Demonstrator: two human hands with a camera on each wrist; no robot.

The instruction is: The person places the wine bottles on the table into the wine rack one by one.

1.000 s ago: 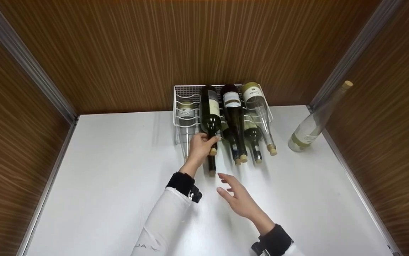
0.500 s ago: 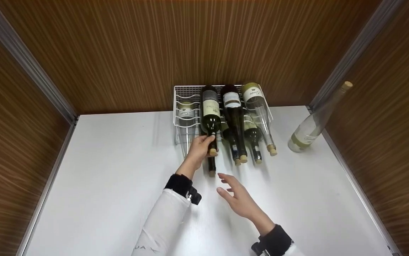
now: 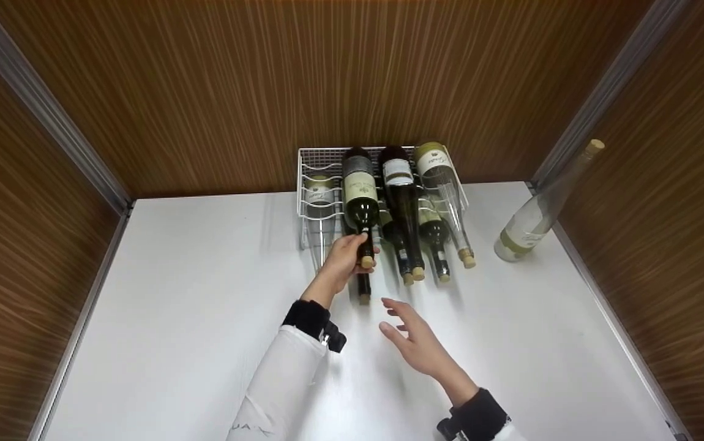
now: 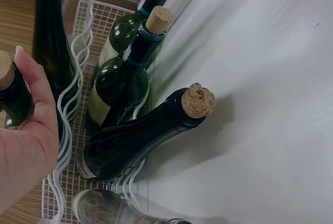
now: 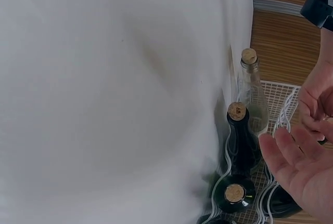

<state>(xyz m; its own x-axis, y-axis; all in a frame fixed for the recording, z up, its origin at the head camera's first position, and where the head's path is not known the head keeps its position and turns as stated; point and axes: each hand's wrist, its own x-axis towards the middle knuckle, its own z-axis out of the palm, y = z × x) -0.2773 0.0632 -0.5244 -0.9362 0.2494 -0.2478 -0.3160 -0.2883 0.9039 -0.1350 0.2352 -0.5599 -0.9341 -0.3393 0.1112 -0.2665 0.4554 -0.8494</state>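
Observation:
In the head view, my left hand (image 3: 341, 262) grips the corked neck of a dark green wine bottle (image 3: 361, 187) with a cream label. That bottle lies on the top tier of a white wire wine rack (image 3: 300, 184), its neck toward me. Its cork (image 4: 6, 72) shows by my thumb in the left wrist view. To its right on the same tier lie a dark bottle (image 3: 398, 174) with a white label and a clear bottle (image 3: 436, 162) with a yellow base. My right hand (image 3: 418, 343) hovers in front of the rack, fingers loosely extended, holding nothing.
Several corked bottles lie in the lower tier, among them a clear bottle (image 3: 320, 193) at the left and a green bottle (image 3: 434, 236) at the right. A clear corked bottle (image 3: 523, 229) stands upright right of the rack. Wood-grain panels (image 3: 254, 92) border the white table (image 3: 187, 294).
The held bottle has rolled on the rack, so its label now faces up. My left fingers have shifted around its neck. My right hand has drifted slightly right.

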